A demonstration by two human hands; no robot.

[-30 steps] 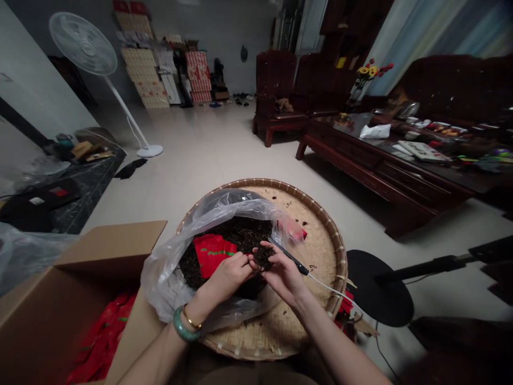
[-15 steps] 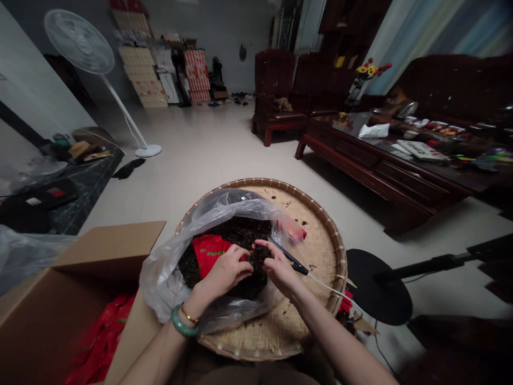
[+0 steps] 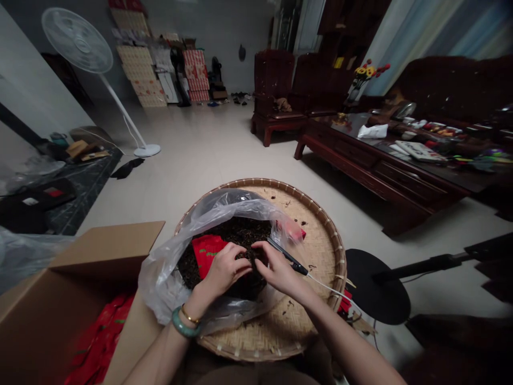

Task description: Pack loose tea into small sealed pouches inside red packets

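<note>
A clear plastic bag [image 3: 162,283] stands open on a round woven bamboo tray [image 3: 325,224], filled with dark dried tea leaves [image 3: 236,227]. My left hand [image 3: 226,267], with a green bangle and a gold one on its wrist, is curled over the leaves. Facing it, my right hand [image 3: 278,267] bends its fingers and thumb round a dark clump of leaves between the two hands. Red packets [image 3: 206,251] with green print lie on the leaves beside my left hand. Just beyond my right hand rests a slim black tool [image 3: 288,256] with a white cord, resembling a hair straightener.
An open cardboard box [image 3: 108,246] at the left holds many red packets [image 3: 104,342]. More red shows through the bag's right side. A black round stand base [image 3: 374,286] is right of the tray; a dark wooden table [image 3: 380,166] and a white fan [image 3: 148,149] stand farther off.
My right hand has turned from palm-up with leaves in it to back-up, its fingers nearer my left hand's. My left hand has shifted slightly. Bag and packets stay in place.
</note>
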